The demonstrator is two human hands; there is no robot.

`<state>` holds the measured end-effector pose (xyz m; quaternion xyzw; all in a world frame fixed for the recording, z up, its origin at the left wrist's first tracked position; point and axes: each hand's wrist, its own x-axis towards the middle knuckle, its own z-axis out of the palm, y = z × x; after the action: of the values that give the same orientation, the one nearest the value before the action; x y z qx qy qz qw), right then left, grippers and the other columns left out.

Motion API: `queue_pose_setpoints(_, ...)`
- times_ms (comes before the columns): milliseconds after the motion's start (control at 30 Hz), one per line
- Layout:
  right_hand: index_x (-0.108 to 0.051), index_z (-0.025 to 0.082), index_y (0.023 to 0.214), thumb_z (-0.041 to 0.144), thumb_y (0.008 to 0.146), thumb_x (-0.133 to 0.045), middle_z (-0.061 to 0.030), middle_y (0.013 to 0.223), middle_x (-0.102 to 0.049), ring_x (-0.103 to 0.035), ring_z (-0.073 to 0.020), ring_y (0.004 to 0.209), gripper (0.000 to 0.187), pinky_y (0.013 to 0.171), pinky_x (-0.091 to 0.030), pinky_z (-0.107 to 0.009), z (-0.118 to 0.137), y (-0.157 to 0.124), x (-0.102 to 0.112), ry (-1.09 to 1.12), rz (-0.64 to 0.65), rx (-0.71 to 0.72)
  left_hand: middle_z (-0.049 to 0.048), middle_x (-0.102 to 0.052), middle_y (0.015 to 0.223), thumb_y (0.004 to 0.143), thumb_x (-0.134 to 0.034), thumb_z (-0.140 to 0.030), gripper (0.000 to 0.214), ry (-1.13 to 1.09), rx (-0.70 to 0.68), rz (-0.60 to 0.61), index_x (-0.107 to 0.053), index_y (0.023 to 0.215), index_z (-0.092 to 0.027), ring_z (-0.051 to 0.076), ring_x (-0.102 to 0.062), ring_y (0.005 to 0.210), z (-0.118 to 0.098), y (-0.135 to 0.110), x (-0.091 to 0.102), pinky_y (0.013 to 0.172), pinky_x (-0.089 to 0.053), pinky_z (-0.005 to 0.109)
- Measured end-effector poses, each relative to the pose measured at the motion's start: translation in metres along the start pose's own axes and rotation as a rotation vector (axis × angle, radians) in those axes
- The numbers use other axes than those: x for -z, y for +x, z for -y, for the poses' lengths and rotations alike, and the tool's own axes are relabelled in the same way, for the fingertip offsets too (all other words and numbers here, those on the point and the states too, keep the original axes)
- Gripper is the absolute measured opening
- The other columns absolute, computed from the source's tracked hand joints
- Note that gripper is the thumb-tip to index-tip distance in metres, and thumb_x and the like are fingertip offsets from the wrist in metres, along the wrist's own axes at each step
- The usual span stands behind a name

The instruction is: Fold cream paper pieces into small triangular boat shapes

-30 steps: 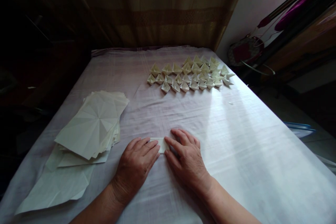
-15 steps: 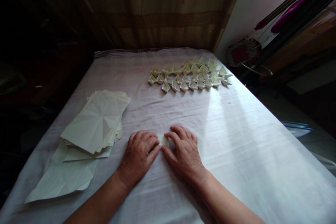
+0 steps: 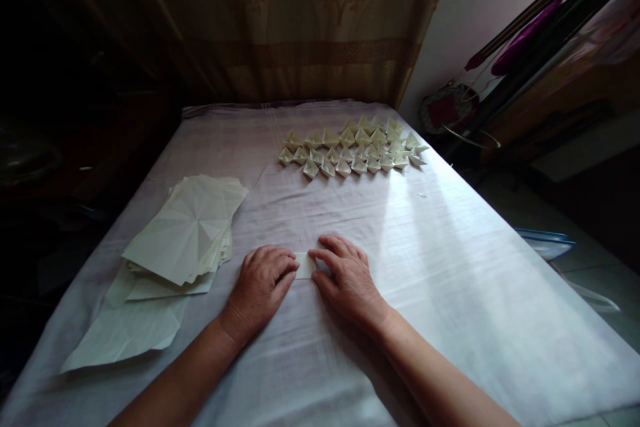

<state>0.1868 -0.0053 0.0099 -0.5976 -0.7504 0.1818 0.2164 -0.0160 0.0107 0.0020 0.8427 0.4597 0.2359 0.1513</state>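
Observation:
A small folded piece of white paper [image 3: 305, 266] lies flat on the cloth between my two hands. My left hand [image 3: 264, 283] has its fingers curled together, with thumb and forefinger on the paper's left end. At the right end, my right hand [image 3: 347, 275] holds the paper down with thumb and forefinger, its other fingers bent. Both ends of the paper are hidden under the fingers. To the left lies a stack of creased paper sheets [image 3: 187, 230], the top one showing folds that fan out from its centre.
Rows of folded paper boats [image 3: 345, 163] stand toward the far right of the cloth-covered table [image 3: 440, 293]. A patterned curtain [image 3: 300, 33] hangs behind it. Right of the table are a round bag [image 3: 449, 109] and a blue-edged item [image 3: 545, 243] on the floor.
My fingertips have drawn apart along the small paper, so more of its middle shows. The whole view has shifted slightly; the stack and boats stay in place.

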Motion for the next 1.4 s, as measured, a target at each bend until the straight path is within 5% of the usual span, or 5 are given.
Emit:
queue_pose_setpoints(633, -0.065, 0.022, 0.104, 0.037, 0.081, -0.07, -0.0105, 0.13, -0.059, -0.048, -0.0293, 0.126, 0.028, 0.104, -0.031, -0.047, 0.014, 0.002, -0.01, -0.077, -0.086, -0.014, 0.0025, -0.074, 0.112, 0.087, -0.054, -0.014, 0.026, -0.027, 0.009, -0.042, -0.07, 0.104, -0.025, 0.023, -0.061, 0.109, 0.011, -0.008, 0.002, 0.096, -0.045, 0.043)
queue_pose_setpoints(933, -0.067, 0.025, 0.11, 0.025, 0.078, -0.07, -0.0063, 0.129, -0.061, -0.051, -0.026, 0.122, 0.032, 0.1, -0.034, -0.042, 0.006, 0.009, 0.007, 0.01, 0.026, -0.019, 0.0036, -0.073, 0.112, 0.089, -0.064, -0.028, 0.015, 0.065, -0.02, -0.022, -0.068, 0.102, -0.024, 0.022, -0.062, 0.108, 0.005, -0.006, 0.005, 0.094, -0.044, 0.041)
queue_pose_setpoints(1233, -0.066, 0.021, 0.107, 0.025, 0.076, -0.076, -0.0093, 0.131, -0.06, -0.048, -0.0284, 0.128, 0.032, 0.105, -0.035, -0.044, -0.002, 0.027, -0.002, 0.009, 0.012, 0.093, 0.0017, -0.072, 0.101, 0.088, -0.068, -0.023, 0.011, 0.309, -0.28, -0.033, -0.068, 0.099, -0.024, 0.023, -0.06, 0.098, 0.007, 0.019, 0.015, 0.093, -0.041, 0.041)
queue_pose_setpoints(1400, -0.066, 0.02, 0.116, 0.03, 0.08, -0.075, -0.0127, 0.14, -0.056, -0.044, -0.0313, 0.134, 0.038, 0.107, -0.035, -0.048, -0.013, 0.07, -0.005, -0.068, -0.003, 0.143, 0.0043, -0.073, 0.108, 0.092, -0.061, -0.022, 0.015, 0.366, -0.259, -0.078, -0.07, 0.105, -0.023, 0.023, -0.062, 0.102, 0.027, 0.046, 0.01, 0.094, -0.044, 0.041)
